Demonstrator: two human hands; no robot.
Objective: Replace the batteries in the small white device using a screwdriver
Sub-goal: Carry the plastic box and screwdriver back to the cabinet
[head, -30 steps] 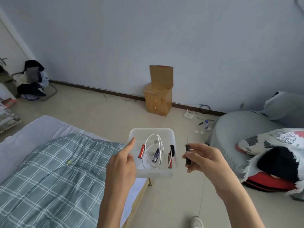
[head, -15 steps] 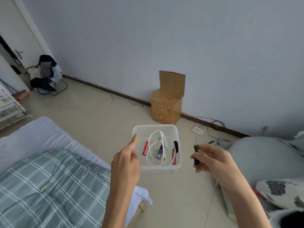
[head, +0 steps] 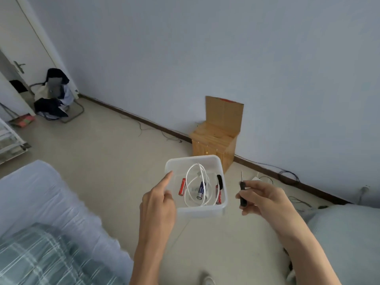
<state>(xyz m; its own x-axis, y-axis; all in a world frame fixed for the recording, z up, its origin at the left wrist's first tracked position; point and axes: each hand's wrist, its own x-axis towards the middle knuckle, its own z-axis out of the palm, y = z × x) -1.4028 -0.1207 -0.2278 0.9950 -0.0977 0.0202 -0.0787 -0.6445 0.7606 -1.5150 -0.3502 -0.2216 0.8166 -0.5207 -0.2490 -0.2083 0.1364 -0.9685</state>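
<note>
Centrally, left hand point(head: 158, 204) clasping clear tub point(head: 223, 199) with 3 batteries point(head: 182, 186) (white cable point(head: 202, 174) coiled inside); right hand point(head: 261, 197) grip pinching screwdriver point(head: 242, 194), tip up, centre-right.

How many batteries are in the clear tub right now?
3 visible: a red battery at the left side of the clear tub, a blue battery in the middle inside the white cable loop, another red one at the right. The cable may hide more.
</note>
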